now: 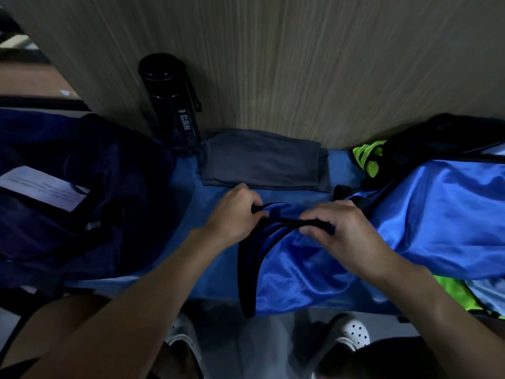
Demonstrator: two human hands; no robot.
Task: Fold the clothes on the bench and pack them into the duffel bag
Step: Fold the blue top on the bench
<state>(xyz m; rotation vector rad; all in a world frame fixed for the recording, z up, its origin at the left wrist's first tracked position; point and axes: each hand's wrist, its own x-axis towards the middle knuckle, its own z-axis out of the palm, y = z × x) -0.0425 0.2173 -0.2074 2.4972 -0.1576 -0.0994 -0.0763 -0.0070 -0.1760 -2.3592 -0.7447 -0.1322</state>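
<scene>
Step in hand, my read: squaring up the blue jersey (300, 269) for a first fold. Left grip (235, 212) pinches the black trim (247, 269) at the jersey's top edge, with fingers curled in and thumb on top. Right grip (341, 233) pinches the same black-edged band just beside it, fingertips tucked under the cloth, knuckles up. Both forearms come in from the near side with wrists bent down. The two grips are near each other over the middle of the tabletop (185, 203).

The jersey lies across the tabletop. Its near part drapes over the front edge and the rest is bunched to the right, over a neon green garment (366, 160).

To do it well:
- Draw the two pinches apart along the trim so that edge goes taut.
- The fabric looks shiny and probably slippery, so lay it flat and press it before folding.
- Pull the bunched right end free of the green piece first.
- Steer clear of the folded grey garment (262, 162) at the back by the wall.

The duffel bag (95, 173) sits at the left on the tabletop; I can't tell whether it is open. A black bottle (172, 105) stands between the bag and the grey garment.
</scene>
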